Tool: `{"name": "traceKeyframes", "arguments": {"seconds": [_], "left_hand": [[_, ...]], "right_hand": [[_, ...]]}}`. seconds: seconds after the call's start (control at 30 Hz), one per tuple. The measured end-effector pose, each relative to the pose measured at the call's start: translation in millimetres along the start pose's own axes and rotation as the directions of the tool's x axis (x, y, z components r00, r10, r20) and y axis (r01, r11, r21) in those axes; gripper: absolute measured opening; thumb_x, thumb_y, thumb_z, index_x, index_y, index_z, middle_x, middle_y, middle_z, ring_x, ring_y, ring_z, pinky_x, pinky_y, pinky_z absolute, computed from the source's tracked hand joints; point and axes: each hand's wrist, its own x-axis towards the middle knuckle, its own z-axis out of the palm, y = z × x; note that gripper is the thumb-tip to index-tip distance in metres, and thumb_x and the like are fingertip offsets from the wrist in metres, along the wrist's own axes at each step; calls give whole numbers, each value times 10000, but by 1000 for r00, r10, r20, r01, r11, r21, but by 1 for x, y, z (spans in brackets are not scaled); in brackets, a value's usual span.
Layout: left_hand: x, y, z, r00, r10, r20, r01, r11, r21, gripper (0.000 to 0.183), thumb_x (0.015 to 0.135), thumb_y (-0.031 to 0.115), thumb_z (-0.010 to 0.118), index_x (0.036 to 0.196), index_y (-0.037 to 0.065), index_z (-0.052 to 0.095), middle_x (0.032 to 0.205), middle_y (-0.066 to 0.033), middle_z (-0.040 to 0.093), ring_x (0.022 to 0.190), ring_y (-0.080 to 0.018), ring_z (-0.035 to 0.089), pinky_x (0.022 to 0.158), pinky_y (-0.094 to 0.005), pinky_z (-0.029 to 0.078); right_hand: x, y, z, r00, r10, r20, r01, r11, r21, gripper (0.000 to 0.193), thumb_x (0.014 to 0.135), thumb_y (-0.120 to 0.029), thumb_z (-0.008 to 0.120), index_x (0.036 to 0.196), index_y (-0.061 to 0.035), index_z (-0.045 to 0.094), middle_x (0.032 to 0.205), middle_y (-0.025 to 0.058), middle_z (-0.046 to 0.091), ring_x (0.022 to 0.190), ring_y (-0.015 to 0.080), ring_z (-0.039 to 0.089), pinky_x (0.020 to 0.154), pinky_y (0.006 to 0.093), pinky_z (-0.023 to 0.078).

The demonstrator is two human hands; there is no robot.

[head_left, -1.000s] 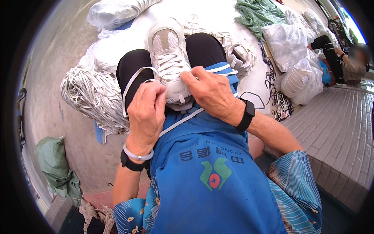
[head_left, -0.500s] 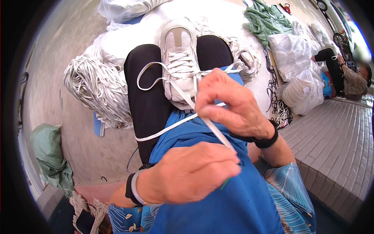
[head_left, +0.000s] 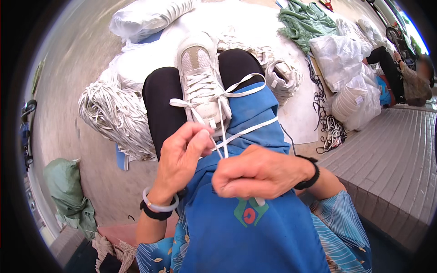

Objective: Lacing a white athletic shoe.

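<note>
A white and beige sneaker is held upright between my black-clad knees, its heel toward me. White shoelace is threaded through its eyelets, with loops out at both sides and one strand across my blue apron. My left hand is closed, thumb and forefinger pinching a strand just below the heel. Two strands run down into the closed fist of my right hand, lower and to the right over the apron. The strand ends inside that fist are hidden.
Left of my knees lies a big bundle of white laces. Another light shoe rests right of my knee on the white sheet. Farther right are dark laces, plastic bags and a seated person. A green sack stands at left.
My left hand has moved up and left toward the heel. My right hand has come down toward me, drawing strands with it. The loop at the shoe's left has become smaller.
</note>
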Motion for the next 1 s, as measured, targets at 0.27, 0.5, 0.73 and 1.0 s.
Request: {"name": "traceKeyframes", "arguments": {"seconds": [0.27, 0.5, 0.73, 1.0], "left_hand": [[31, -13, 14, 931, -312, 191, 361, 862, -356, 447, 981, 380, 497, 1059, -47, 603, 742, -66, 629, 653, -118, 605, 619, -242, 494], [-7, 17, -12, 936, -276, 218, 268, 961, 64, 278, 983, 235, 515, 923, 5, 658, 549, 19, 523, 464, -42, 471, 430, -214, 351], [-18, 39, 4, 780, 107, 616, -188, 980, 68, 195, 974, 164, 480, 953, 37, 626, 613, -63, 564, 508, -180, 551, 498, -315, 421], [-4, 44, 33, 496, 83, 865, -27, 996, -80, 175, 956, 152, 479, 888, 35, 589, 666, -97, 601, 595, -254, 603, 556, -348, 472]], "right_hand": [[32, 20, 30, 979, -92, 182, 94, 996, 1, 167, 970, -180, 482, 910, -26, 504, 743, 132, 553, 646, 305, 563, 585, 398, 425], [8, 29, 2, 997, -58, -48, 49, 987, -155, 142, 895, -144, 623, 946, -12, 620, 829, 100, 638, 776, 259, 637, 684, 329, 504], [1, 42, -15, 813, 513, -277, -362, 816, 450, 338, 992, -299, 491, 1139, -12, 591, 871, 76, 658, 604, 100, 616, 496, 226, 483], [29, 66, -4, 910, 406, -85, -138, 489, 861, 277, 1005, -238, 486, 1166, -22, 553, 634, -9, 546, 397, 17, 371, 353, 181, 277]]}}
